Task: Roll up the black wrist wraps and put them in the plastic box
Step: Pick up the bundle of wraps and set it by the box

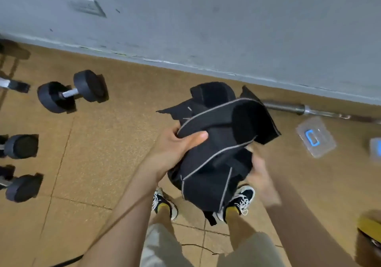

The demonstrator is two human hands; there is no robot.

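Observation:
A bundle of black wrist wraps (218, 141) with grey edging hangs in front of me above my shoes. My left hand (175, 145) grips its upper left edge, thumb over the fabric. My right hand (260, 174) is blurred at the bundle's right side, touching or holding the cloth; its fingers are partly hidden. More black wrap material (212, 93) shows behind the bundle, whether held or lying on the floor I cannot tell. The clear plastic box (315, 137) with a blue latch sits on the floor to the right.
Several black dumbbells (72, 91) lie on the tan floor at left. A steel barbell (305, 109) runs along the grey wall at right. A second clear box (375, 148) is at the right edge. A yellow-topped object (369, 227) sits bottom right.

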